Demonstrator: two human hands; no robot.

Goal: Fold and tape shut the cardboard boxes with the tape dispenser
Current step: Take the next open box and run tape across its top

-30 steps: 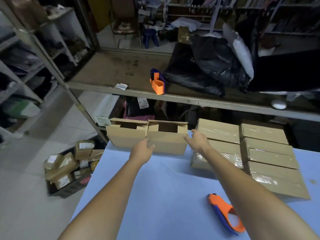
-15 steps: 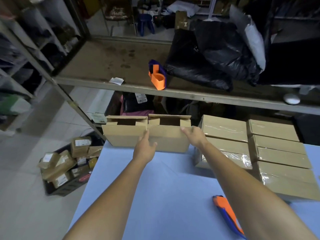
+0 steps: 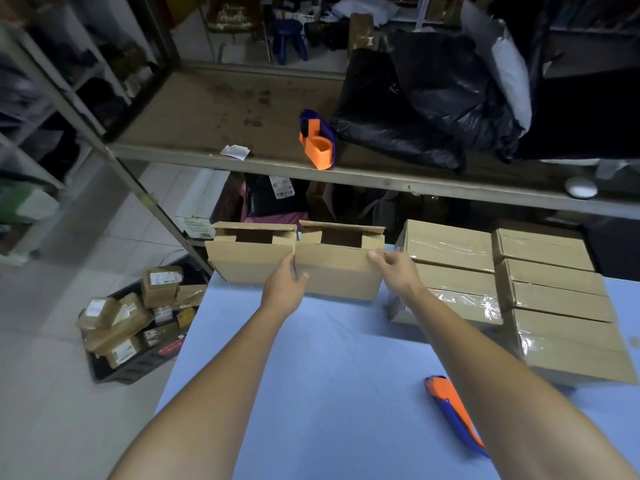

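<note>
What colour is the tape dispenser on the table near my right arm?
The plastic tape dispenser is orange and blue; head view.

The place is a stockroom used for packing parcels. Shelving racks crammed with goods line the left side. A long metal shelf carries black plastic bags and a tape dispenser. Tape-sealed boxes are stacked on the blue table beside an open box. A crate of labelled parcels sits on the tiled floor.
</note>
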